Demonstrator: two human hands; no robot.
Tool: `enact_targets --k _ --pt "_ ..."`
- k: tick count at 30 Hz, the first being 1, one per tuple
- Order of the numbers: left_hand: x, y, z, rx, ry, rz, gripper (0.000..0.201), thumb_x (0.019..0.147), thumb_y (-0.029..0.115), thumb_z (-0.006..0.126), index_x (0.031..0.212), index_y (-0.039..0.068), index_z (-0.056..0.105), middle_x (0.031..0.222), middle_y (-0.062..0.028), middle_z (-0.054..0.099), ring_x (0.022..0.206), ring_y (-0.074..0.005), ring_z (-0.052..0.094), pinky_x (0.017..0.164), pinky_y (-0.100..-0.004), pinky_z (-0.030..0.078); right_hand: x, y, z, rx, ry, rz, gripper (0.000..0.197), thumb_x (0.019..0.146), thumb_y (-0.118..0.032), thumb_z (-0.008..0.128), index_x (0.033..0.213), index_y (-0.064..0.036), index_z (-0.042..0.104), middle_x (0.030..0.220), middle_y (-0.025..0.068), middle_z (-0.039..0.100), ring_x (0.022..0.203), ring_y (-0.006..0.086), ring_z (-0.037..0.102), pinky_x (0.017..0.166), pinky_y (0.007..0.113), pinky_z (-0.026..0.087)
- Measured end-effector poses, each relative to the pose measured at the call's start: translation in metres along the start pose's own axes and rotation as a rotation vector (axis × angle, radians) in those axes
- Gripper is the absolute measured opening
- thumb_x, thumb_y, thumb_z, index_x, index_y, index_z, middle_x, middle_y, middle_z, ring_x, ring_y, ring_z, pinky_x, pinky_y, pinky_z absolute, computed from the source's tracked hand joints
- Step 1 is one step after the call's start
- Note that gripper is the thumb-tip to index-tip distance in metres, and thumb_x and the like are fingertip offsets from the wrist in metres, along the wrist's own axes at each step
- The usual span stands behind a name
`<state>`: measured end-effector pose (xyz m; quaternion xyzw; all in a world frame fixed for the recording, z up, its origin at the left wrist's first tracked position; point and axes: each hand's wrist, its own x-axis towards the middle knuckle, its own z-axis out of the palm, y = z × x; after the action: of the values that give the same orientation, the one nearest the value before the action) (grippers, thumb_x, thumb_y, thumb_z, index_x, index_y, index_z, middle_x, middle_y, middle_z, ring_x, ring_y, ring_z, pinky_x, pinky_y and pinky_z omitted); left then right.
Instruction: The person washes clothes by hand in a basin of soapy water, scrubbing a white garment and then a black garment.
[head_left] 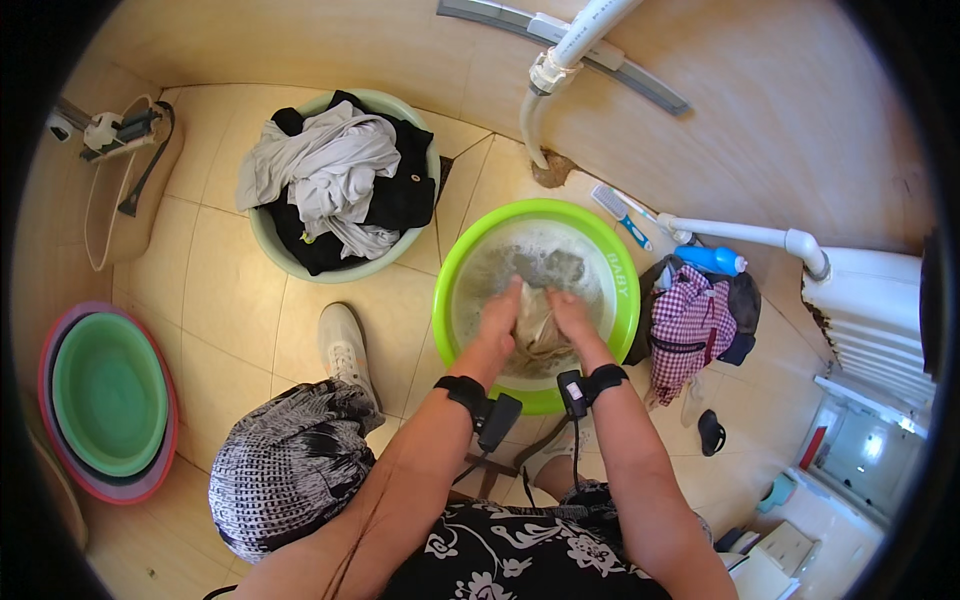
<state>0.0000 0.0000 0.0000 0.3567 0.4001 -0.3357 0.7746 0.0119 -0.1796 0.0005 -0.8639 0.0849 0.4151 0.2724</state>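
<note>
A round basin (627,300) with a bright green rim stands on the floor in front of me, holding sudsy grey water. Both my hands are down inside it, gripping a wet beige cloth (540,325) from its two sides. My left hand (499,315) is closed on the cloth's left edge, and my right hand (573,318) is closed on its right edge. The lower part of the cloth lies in the water near the basin's front wall. Each wrist wears a black strap with a small box.
A pale green tub (262,232) of grey and black clothes stands far left. Nested basins (110,395) lie at left. Right of my basin are a brush (622,216), a blue bottle (711,260), a checked garment pile (690,315) and a black slipper (711,433). White pipes (745,232) run along the wall.
</note>
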Motion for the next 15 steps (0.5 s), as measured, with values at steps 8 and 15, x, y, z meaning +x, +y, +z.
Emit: enact_targets --k 8,15 --pt "-0.013 -0.002 -0.015 0.086 0.232 0.032 0.043 0.086 0.022 0.057 0.120 -0.003 0.048 0.111 -0.0153 0.057 0.093 -0.0245 0.058 0.074 -0.0358 0.048 -0.012 -0.011 0.026 0.093 0.362 0.007 0.045 0.081 -0.040 0.060 0.101 0.0001 0.059 0.096 0.0231 0.063 0.091 0.0374 0.060 0.080 0.040 0.046" --pt "-0.016 0.005 -0.008 -0.392 0.059 0.085 0.036 0.090 0.034 0.054 0.112 0.004 0.052 0.106 -0.0137 0.056 0.094 -0.0247 0.056 0.073 -0.0368 0.049 -0.047 -0.072 0.027 0.570 0.215 -0.225 0.042 0.079 -0.027 0.067 0.111 -0.0015 0.054 0.094 0.0145 0.062 0.087 0.0213 0.060 0.076 0.032 0.046"
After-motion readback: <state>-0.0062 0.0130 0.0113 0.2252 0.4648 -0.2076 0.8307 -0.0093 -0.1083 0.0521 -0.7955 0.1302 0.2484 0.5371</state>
